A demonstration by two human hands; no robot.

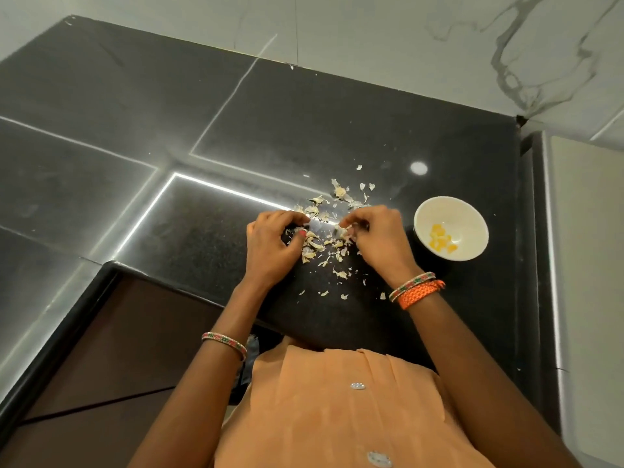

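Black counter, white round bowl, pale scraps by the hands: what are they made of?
Black counter: polished speckled stone, likely granite; it mirrors light strips. White round bowl: glossy, probably glazed ceramic, possibly melamine. Pale scraps: thin, dry, papery peel, curled and flaky.

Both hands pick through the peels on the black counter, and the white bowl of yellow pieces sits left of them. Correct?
No. The head view shows the white bowl of yellow pieces right of the hands, beside the right hand. Left hand and right hand do pick through the peels on the black counter.
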